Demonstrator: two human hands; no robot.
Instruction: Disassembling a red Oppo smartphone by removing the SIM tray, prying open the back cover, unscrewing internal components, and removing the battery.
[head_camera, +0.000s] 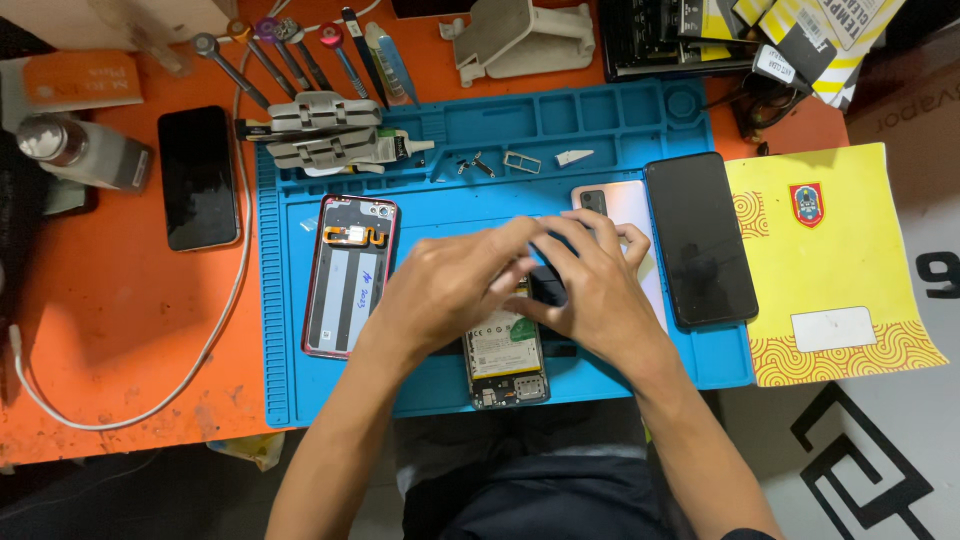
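1. an opened phone (505, 355) with its circuit board bared lies on the blue repair mat (620, 125), mid-counter.
2. left hand (455, 285) and right hand (595, 285) meet over its top; fingers curled narrow on a small dark part (547, 285).
3. a red-framed phone shell (350, 275) lies just left.

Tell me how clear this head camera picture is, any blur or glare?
Head view: even overhead light with soft shadows; left hand and right hand are slightly motion-blurred over the opened phone; faint sheen on the black phone; the blue mat edges bow from wide-angle distortion.
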